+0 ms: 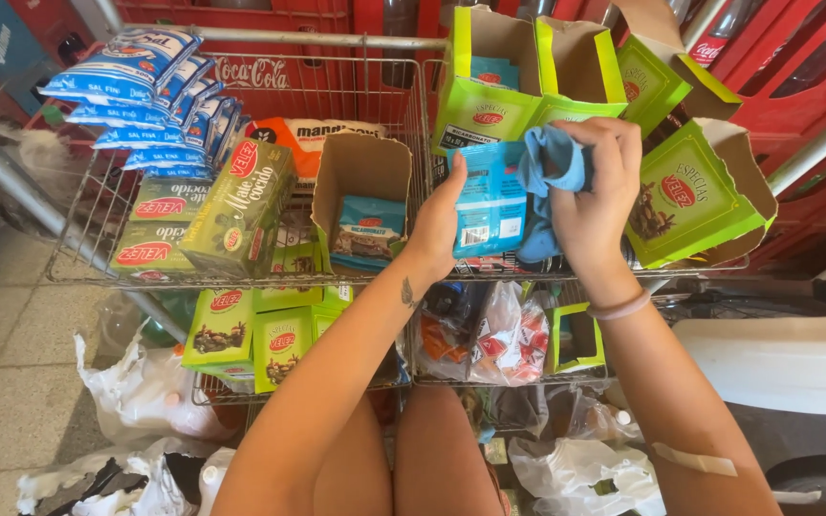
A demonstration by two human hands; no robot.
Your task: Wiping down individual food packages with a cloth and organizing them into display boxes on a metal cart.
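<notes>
My left hand (439,225) holds a small light-blue packet (489,205) upright by its left edge, in front of the wire shelf. My right hand (597,196) is closed on a crumpled blue cloth (549,164) that presses against the packet's top right side. Just behind the packet stand open green cardboard boxes (489,91), one with more blue packets inside. To the left sits an open brown carton (363,196) with similar blue packets.
The wire shelf rack (241,277) carries green boxes (241,205), stacked blue-and-white bags (145,91) and an orange-white bag. A lower shelf has green boxes and small sachets (494,334). Red crates stand behind; white plastic bags (145,392) lie on the floor.
</notes>
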